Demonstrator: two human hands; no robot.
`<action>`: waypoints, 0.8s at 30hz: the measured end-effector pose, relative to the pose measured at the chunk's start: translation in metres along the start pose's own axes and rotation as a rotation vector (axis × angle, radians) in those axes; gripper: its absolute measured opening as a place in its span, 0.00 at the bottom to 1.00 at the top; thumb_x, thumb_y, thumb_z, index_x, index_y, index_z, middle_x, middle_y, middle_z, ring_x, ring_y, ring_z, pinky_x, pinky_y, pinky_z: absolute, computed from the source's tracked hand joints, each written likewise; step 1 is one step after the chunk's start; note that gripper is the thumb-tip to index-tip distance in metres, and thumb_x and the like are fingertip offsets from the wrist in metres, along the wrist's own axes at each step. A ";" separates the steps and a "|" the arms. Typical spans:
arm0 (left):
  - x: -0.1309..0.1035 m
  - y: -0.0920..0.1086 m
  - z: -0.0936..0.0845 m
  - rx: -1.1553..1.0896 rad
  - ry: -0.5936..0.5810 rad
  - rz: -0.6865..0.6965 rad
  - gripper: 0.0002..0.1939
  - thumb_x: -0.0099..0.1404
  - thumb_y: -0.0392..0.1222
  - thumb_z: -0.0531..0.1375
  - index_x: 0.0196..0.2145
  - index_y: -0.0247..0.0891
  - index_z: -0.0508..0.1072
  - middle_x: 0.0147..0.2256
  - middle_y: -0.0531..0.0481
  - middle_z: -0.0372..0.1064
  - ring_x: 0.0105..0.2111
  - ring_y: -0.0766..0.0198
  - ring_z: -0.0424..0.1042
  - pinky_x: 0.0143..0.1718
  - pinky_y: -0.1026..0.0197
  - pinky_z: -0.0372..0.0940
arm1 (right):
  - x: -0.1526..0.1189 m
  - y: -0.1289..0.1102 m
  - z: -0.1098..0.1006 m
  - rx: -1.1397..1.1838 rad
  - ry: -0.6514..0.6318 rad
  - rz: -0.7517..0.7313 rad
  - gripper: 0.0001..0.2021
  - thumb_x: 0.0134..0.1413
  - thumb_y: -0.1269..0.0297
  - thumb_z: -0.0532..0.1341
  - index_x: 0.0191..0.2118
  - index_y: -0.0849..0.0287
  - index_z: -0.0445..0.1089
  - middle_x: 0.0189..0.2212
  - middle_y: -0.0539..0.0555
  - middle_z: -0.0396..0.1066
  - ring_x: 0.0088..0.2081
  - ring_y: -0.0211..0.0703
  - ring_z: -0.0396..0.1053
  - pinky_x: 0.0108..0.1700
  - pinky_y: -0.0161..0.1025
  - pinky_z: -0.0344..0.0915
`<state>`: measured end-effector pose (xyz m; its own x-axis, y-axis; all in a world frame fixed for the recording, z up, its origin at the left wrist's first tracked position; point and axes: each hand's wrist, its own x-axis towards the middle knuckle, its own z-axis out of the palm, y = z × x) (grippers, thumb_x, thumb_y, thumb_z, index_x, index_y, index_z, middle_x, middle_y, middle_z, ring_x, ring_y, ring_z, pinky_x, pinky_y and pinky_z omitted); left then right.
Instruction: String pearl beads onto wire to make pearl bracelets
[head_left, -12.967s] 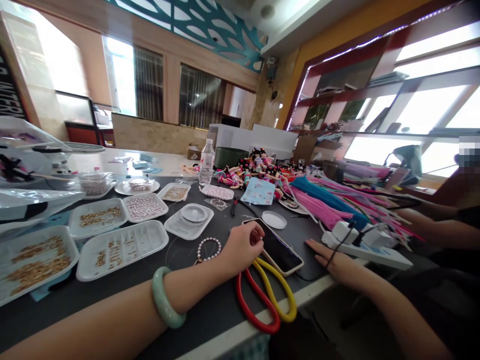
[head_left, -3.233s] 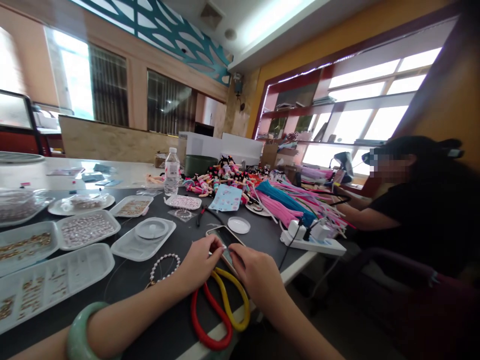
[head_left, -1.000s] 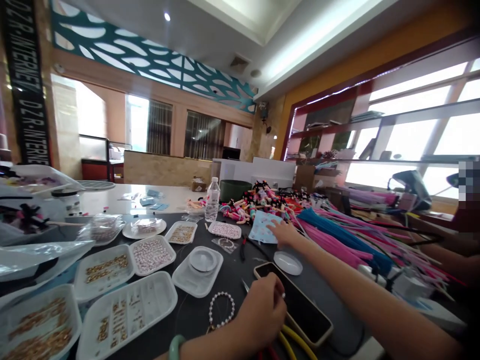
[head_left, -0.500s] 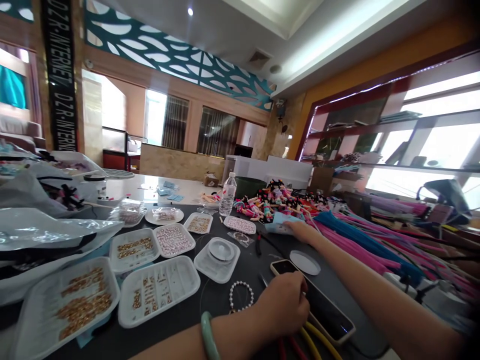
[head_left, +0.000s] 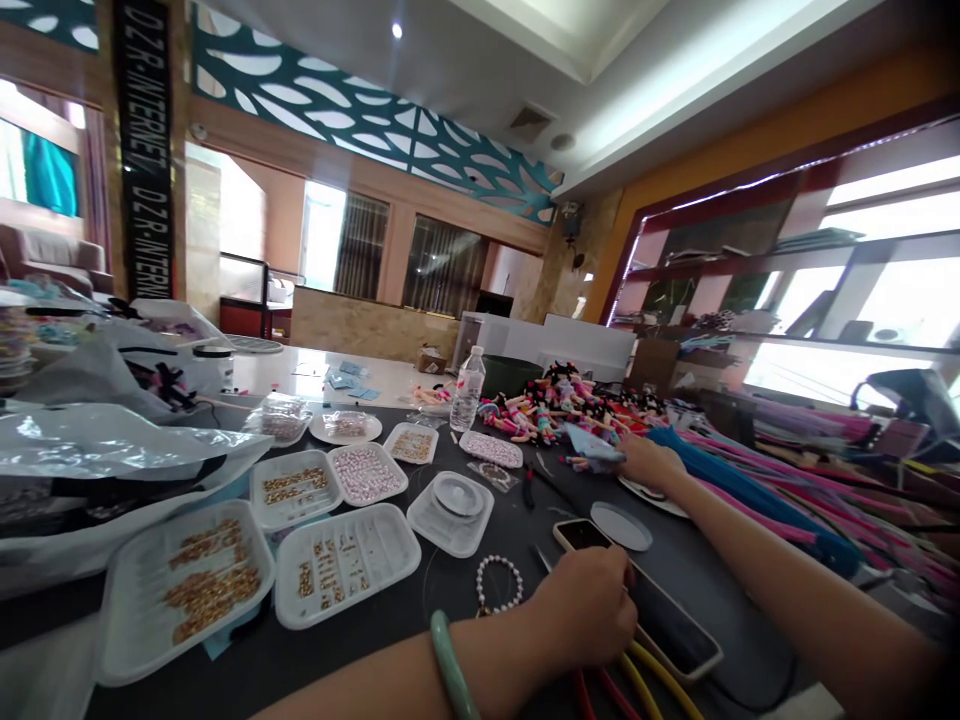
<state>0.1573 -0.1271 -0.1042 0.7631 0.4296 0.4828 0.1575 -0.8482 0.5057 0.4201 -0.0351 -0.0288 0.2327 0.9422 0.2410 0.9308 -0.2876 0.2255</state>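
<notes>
My left hand [head_left: 589, 605], with a green bangle on its wrist, is closed beside a phone [head_left: 679, 620] on the dark table. What its fingers hold, if anything, is hidden. A pointed metal tip [head_left: 541, 557] shows beyond the knuckles, and red and yellow tool handles [head_left: 645, 680] lie below the hand. Near the wrist rests a ring of white beads [head_left: 500, 585]. Farther off, my right hand [head_left: 651, 463] pinches the edge of a light-blue sheet [head_left: 592, 443] by the doll pile. Under that hand a white dish [head_left: 664, 497] partly shows.
White trays of gold pieces [head_left: 349, 595] and pink beads [head_left: 367, 476] cover the left side. A water bottle [head_left: 468, 390] stands before the small dolls [head_left: 525, 405]. Pink and blue fuzzy stems [head_left: 750, 500] are heaped at right. A clear round lid [head_left: 621, 527] lies near the phone.
My right hand has moved right with the light-blue sheet, and a white dish now shows under it. The left hand stays by the phone. The whole view has shifted slightly.
</notes>
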 end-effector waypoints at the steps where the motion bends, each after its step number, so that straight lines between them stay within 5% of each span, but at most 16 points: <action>1: 0.000 0.000 0.000 0.020 -0.006 0.019 0.13 0.56 0.34 0.49 0.38 0.33 0.67 0.35 0.42 0.70 0.36 0.60 0.68 0.37 0.62 0.63 | 0.000 0.001 0.001 0.003 -0.010 -0.007 0.15 0.50 0.53 0.57 0.32 0.60 0.74 0.40 0.64 0.72 0.43 0.58 0.69 0.38 0.44 0.61; 8: 0.000 0.002 0.002 0.161 -0.043 0.138 0.12 0.56 0.36 0.49 0.37 0.33 0.67 0.34 0.43 0.69 0.34 0.59 0.68 0.36 0.61 0.64 | -0.007 0.001 0.002 0.084 -0.015 -0.008 0.18 0.56 0.58 0.51 0.45 0.62 0.70 0.40 0.66 0.72 0.41 0.58 0.70 0.39 0.48 0.62; 11: -0.001 0.003 -0.001 0.194 -0.038 0.118 0.11 0.57 0.36 0.49 0.37 0.33 0.66 0.34 0.43 0.69 0.35 0.59 0.69 0.37 0.59 0.64 | -0.009 -0.002 0.001 0.174 0.022 -0.071 0.24 0.55 0.70 0.49 0.59 0.63 0.56 0.47 0.64 0.70 0.43 0.51 0.70 0.42 0.42 0.62; 14: -0.001 0.005 -0.004 0.225 -0.036 0.077 0.11 0.57 0.37 0.50 0.37 0.34 0.66 0.34 0.44 0.70 0.35 0.57 0.69 0.38 0.57 0.64 | -0.010 -0.006 0.000 0.252 0.076 -0.091 0.32 0.50 0.78 0.48 0.63 0.62 0.48 0.52 0.61 0.66 0.44 0.49 0.70 0.43 0.40 0.61; 24: -0.001 0.009 -0.005 0.436 -0.018 -0.034 0.12 0.59 0.41 0.49 0.36 0.32 0.67 0.36 0.38 0.68 0.39 0.50 0.66 0.40 0.49 0.63 | -0.019 -0.025 -0.013 0.452 0.258 0.025 0.27 0.41 0.76 0.50 0.49 0.58 0.70 0.44 0.56 0.73 0.44 0.51 0.68 0.41 0.38 0.60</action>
<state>0.1542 -0.1335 -0.0966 0.7631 0.4570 0.4570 0.4296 -0.8869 0.1695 0.3886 -0.0480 -0.0267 0.2321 0.8468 0.4786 0.9679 -0.1524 -0.1999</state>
